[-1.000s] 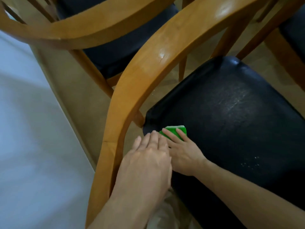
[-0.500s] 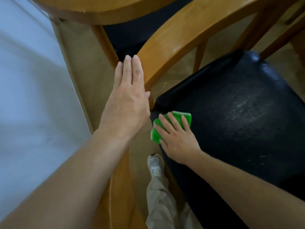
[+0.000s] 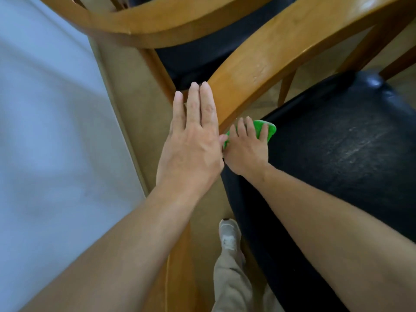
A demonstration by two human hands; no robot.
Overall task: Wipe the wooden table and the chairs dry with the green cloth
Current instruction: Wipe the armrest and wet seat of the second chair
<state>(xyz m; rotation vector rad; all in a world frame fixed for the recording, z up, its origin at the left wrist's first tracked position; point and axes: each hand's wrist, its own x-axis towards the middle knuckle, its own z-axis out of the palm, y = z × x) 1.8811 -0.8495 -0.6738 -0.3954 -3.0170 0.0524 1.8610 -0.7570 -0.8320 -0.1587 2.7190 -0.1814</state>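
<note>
Your left hand [image 3: 191,140] lies flat, fingers straight and together, against the curved wooden chair back [image 3: 258,64]. Just beside it, your right hand [image 3: 247,147] presses the green cloth [image 3: 267,129] onto the near corner of the black seat [image 3: 337,143], fingers spread over it; the cloth's long axis runs left to right. Your shoe [image 3: 229,237] stands on the floor below.

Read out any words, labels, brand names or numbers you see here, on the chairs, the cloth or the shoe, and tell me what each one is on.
None: no text can be read in this view.
Green cloth: no label shows; the right hand covers most of it.
Wooden chair back and black seat: no writing.
Shoe: no legible mark.
</note>
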